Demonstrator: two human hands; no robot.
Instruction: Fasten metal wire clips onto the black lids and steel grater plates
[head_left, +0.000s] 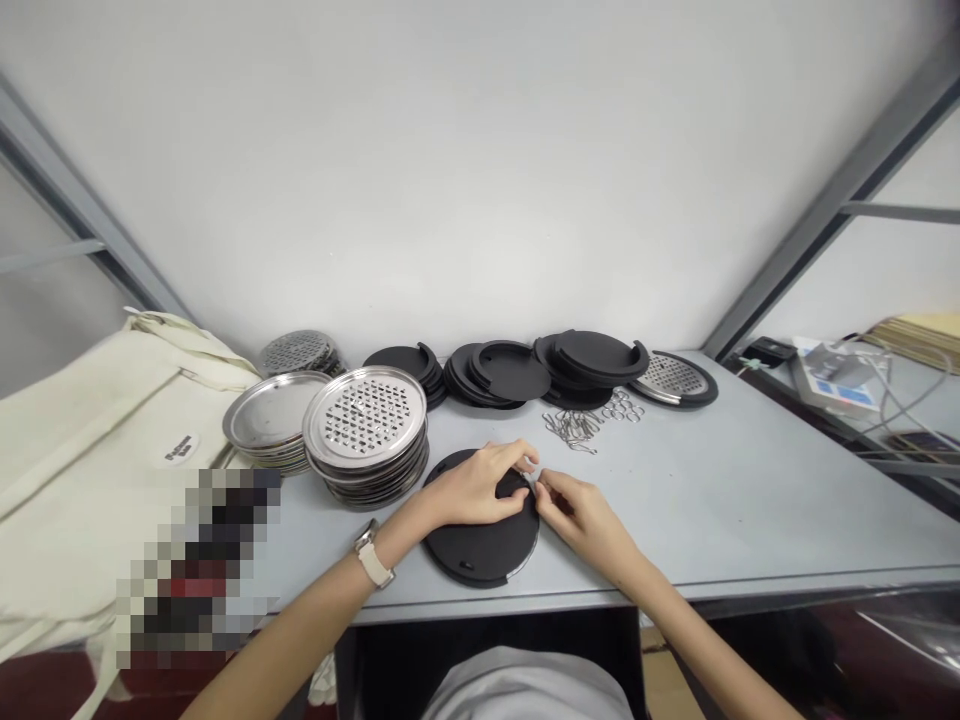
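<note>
A black round disc (pixel 480 545) lies on the table in front of me, with a thin silvery edge showing along its lower right rim. My left hand (pixel 480 485), a watch on its wrist, rests across the top of the disc. Its thumb and fingers curl toward the right rim and hold the disc there. At that same rim my right hand (pixel 574 510) has its fingertips pinched together, touching the edge. What lies exactly between those fingertips is partly hidden.
Behind the disc stand a stack of perforated metal grater plates (pixel 367 420), a stack of plain metal plates (pixel 277 412), several black discs (pixel 510 370) and small metal hooks (pixel 574 428). A black-rimmed grater (pixel 671 380) lies right. A cream bag (pixel 90 450) stands left.
</note>
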